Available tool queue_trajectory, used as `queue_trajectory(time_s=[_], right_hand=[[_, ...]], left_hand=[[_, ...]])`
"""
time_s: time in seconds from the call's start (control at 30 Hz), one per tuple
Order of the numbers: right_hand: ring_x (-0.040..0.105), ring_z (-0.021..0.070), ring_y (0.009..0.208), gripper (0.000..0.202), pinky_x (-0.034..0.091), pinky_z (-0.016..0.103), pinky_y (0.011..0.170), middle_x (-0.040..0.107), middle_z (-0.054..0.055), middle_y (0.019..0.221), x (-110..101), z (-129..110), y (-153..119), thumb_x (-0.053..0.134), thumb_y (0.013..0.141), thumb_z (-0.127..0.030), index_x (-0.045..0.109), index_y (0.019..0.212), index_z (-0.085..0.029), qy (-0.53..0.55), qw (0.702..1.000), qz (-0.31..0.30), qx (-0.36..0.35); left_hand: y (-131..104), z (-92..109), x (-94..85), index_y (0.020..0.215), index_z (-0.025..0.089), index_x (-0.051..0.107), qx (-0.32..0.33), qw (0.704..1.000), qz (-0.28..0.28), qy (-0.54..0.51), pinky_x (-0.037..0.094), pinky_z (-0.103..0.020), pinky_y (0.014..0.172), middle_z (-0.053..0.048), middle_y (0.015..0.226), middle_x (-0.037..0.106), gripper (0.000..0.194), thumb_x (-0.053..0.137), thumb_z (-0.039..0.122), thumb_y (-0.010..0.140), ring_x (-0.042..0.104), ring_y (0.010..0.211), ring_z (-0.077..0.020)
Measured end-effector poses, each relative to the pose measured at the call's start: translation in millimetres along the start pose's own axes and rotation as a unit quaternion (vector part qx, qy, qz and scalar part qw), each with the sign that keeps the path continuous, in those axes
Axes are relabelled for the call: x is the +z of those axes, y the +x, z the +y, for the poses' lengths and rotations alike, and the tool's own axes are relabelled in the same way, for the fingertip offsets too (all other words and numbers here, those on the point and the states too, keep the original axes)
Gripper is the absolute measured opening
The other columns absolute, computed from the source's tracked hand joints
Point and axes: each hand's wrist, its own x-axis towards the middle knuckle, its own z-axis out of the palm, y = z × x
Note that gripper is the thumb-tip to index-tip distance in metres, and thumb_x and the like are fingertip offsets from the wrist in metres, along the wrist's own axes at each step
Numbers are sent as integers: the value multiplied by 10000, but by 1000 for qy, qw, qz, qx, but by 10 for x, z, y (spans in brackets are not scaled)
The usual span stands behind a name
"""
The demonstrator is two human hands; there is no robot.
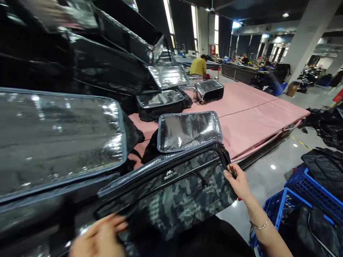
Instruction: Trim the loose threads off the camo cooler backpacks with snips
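In front of me a camouflage cooler bag (187, 192) leans at the edge of the table, its front panel facing me with a small white logo. Its lid (190, 132), lined in silver foil with grey-blue binding, is folded back. My right hand (238, 180) pinches the bag's right upper side, near the zipper's end. At the lower left, my left hand (99, 237) is smeared by motion beside the bag's left end; whether it grips the fabric does not show. The bag's inside is mostly hidden behind its front edge.
Several foil-lined black bags (107, 64) are piled high on the left. A large open foil lid (59, 139) lies close by. The pink-covered table (257, 110) stretches away rightward. Blue crates (285, 203) with dark bags stand on the floor. A person in yellow (197, 66) sits beyond.
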Motion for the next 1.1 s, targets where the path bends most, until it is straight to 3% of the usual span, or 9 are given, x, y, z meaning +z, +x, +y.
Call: queue_trajectory(time_s=[0.13,0.23,0.33,0.43,0.57,0.67,0.77,0.9,1.1], right_hand=[[330,96,571,239,300,216,538,336,-47,625,15,109,-168,501,843,-408,466,765,-184,31,999,11,1],[356,103,595,246,325,213,563,355,-39,651,-31,223,-322,513,841,-418,467,775,-185,54,998,23,14],[394,113,628,256,350,217,592,408,-26,679,-83,315,-433,528,831,-432,494,809,-178,61,997,34,29],[426,124,663,286,370,231,632,466,-12,712,-114,375,-476,545,811,-452,518,852,-169,54,996,41,50],[446,130,686,317,376,242,652,490,-3,742,-117,396,-421,572,782,-468,529,862,-164,43,995,60,69],[455,127,690,323,377,243,662,500,-7,750,-94,369,-310,587,762,-471,530,857,-168,51,994,74,68],[447,122,669,328,373,241,647,494,-15,719,-75,348,-169,610,733,-473,541,821,-165,60,994,72,64],[448,121,643,347,374,248,638,505,-18,688,-127,438,31,652,679,-477,562,789,-160,80,990,87,77],[471,121,636,391,381,246,649,529,-28,677,-267,708,260,693,598,-491,567,768,-162,119,978,112,131]], left_hand=[[-316,454,555,831,198,592,99,953,-285,34,495,-272,594,-28,763,662,307,457,471,791,628,638,-160],[-501,734,900,681,185,554,206,922,-271,183,435,-267,540,-32,678,605,343,482,502,793,593,594,-165],[-592,786,1005,649,180,534,253,902,-257,236,366,-247,482,-21,633,569,291,431,362,853,551,533,-141],[-560,655,842,666,186,533,293,898,-271,188,351,-226,496,-3,642,569,256,397,261,870,531,531,-108],[-294,294,299,684,196,558,290,914,-215,186,365,-219,537,1,642,583,274,407,325,873,532,567,-105],[-21,-62,-153,633,196,562,199,951,-53,228,343,-238,511,14,542,526,294,479,411,815,486,517,-115],[152,-360,-439,670,199,594,50,986,-25,154,385,-241,522,15,570,552,318,524,501,739,499,531,-123],[157,-516,-543,862,192,607,-122,992,-32,-27,481,-257,604,-21,797,640,440,572,577,654,584,674,-152],[20,-452,-351,833,179,622,-186,964,-173,-83,491,-319,777,-37,807,658,489,698,551,524,616,768,-187]])
